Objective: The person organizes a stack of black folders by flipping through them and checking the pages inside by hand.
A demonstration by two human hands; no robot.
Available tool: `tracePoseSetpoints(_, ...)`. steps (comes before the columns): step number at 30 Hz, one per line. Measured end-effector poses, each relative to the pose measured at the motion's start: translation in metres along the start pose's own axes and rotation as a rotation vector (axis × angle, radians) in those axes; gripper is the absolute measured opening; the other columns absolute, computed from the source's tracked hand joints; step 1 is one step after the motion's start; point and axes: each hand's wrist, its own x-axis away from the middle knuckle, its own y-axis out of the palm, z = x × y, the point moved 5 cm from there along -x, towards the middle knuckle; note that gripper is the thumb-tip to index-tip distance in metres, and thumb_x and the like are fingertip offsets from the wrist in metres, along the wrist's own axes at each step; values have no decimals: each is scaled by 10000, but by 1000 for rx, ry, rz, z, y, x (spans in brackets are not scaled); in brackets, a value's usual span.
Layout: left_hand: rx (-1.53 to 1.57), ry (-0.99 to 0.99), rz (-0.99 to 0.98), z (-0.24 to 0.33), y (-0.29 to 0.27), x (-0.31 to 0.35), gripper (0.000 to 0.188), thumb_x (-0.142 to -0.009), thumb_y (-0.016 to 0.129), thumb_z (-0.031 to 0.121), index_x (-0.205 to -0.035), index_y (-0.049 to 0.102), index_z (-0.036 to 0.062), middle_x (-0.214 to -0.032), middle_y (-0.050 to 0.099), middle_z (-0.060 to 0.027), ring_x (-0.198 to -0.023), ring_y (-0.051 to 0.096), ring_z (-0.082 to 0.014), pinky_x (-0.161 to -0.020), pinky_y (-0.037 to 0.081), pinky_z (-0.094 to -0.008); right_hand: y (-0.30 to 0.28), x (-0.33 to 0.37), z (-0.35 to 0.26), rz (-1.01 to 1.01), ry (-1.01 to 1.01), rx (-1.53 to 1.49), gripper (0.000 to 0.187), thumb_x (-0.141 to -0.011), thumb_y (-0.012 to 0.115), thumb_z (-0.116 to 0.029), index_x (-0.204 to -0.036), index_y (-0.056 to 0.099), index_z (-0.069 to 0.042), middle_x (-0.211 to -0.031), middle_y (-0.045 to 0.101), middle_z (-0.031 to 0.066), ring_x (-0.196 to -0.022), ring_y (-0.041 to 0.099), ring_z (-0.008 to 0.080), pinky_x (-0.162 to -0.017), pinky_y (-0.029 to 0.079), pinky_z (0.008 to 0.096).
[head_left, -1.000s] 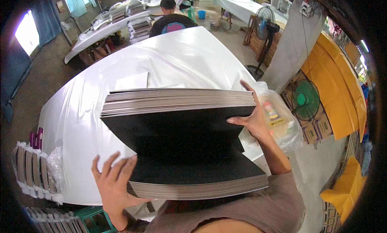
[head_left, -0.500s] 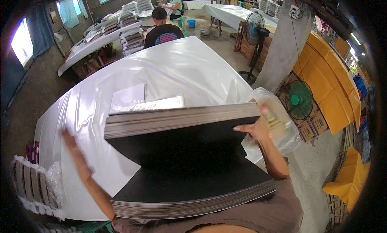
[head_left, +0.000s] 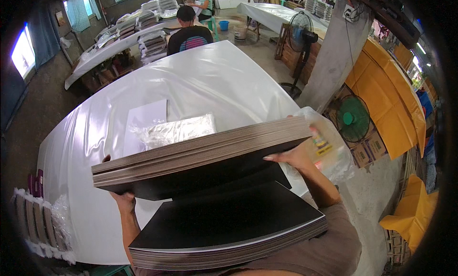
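Tilted up in front of me is a thick stack of black-faced boards (head_left: 205, 149), its many grey-brown edges showing. My left hand (head_left: 125, 199) is closed around its left end, with fingertips showing at the far side. At the right end, my right hand (head_left: 292, 156) grips it with the thumb laid along the black face. Nearer to my body lies a second stack of black boards (head_left: 224, 223), its lower edges close to my shirt. Between the two stacks, the bottom of the upper one hides where they meet.
Glossy white sheeting (head_left: 191, 80) covers the table. Beyond the boards are a clear-wrapped packet (head_left: 183, 128) and a white sheet (head_left: 143, 116). A plastic bag (head_left: 329, 142) lies at the right edge, a wrapped bundle (head_left: 40, 223) at the left. A person (head_left: 188, 35) sits beyond, near a standing fan (head_left: 300, 35).
My left hand has come in from the open air at the left and taken hold of the upper stack. That stack's left end has moved left and lower.
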Motion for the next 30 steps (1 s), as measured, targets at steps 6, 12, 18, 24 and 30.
tracePoseSetpoints(6, -28, -51, -249, -57, -32, 9, 1300, -363, 892, 448, -1377, 213, 1, -1278, 445, -97, -1180, 434, -247, -994, 375, -382, -4, -13, 62, -284, -193, 10, 1073, -401, 924, -286, -1283, 368, -31, -1277, 480, 135, -1207, 428, 248, -1045, 273, 382)
tracePoseSetpoints(12, -172, -96, -54, -67, -6, 21, 1179, -291, 900, 325, -1292, 364, 5, -1196, 514, -99, -1066, 521, -265, -923, 430, -384, 11, -6, 69, -79, 276, 277, 994, -442, 912, -175, -1264, 382, -3, -1229, 521, 147, -1149, 491, 244, -988, 376, 378)
tracePoseSetpoints(18, -61, -35, 98, -27, 12, 16, 881, -477, 879, 216, -1211, 449, -13, -1093, 566, -99, -998, 553, -245, -896, 444, -382, 40, -35, 20, -123, 113, 87, 780, -523, 879, -100, -1171, 462, 18, -1099, 590, 119, -1006, 572, 195, -857, 490, 331)
tracePoseSetpoints(24, 388, -109, 351, -47, -16, 29, 850, -571, 805, 202, -1287, 376, 41, -1211, 500, -117, -1107, 492, -297, -948, 410, -424, 88, -79, -104, -465, -285, 42, 944, -512, 875, -138, -1299, 365, -32, -1221, 519, 110, -1119, 500, 225, -997, 358, 351)
tracePoseSetpoints(30, 700, 76, 519, -55, -28, 40, 803, -601, 792, 417, -1234, 453, 58, -1205, 522, -117, -1112, 496, -320, -951, 414, -456, 213, -98, -225, -726, -522, 651, 938, -646, 811, -311, -1370, 290, -17, -1279, 467, 186, -1166, 482, 292, -977, 396, 409)
